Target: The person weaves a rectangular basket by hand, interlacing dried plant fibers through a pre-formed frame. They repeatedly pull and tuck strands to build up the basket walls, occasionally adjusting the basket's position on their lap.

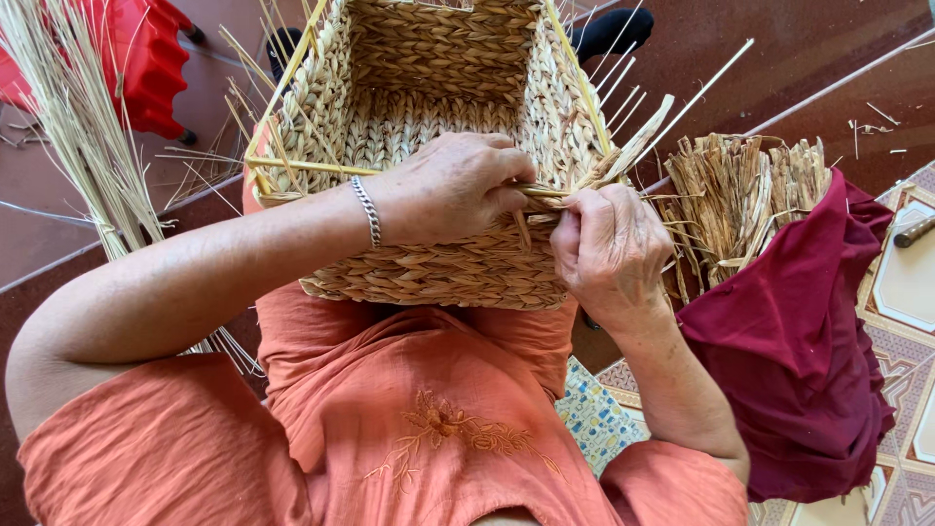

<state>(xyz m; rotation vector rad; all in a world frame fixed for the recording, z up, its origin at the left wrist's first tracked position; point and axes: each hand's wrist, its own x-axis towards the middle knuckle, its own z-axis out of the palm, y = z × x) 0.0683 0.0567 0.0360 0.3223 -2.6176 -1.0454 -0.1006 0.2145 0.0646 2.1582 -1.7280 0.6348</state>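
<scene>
Basket: the woven basket (429, 146) rests on my lap in the upper middle of the frame, open side up, near rim under my hands.
Left hand: my left hand (450, 187) lies on the near rim, fingers curled tight on a flat straw strand (545, 193).
Right hand: my right hand (609, 248) is closed on the same strand, touching the basket's right corner.
Free room: little at the right, where loose stakes (623, 88) stick out from the rim.
Around: a bundle of dry straw (735, 190) in dark red cloth (794, 351) just beside my right hand; thin reeds (83, 127) and a red stool (146, 58) upper left.
Floor: brown floor (808, 49) above, a patterned mat (901, 321) at the right edge.
</scene>
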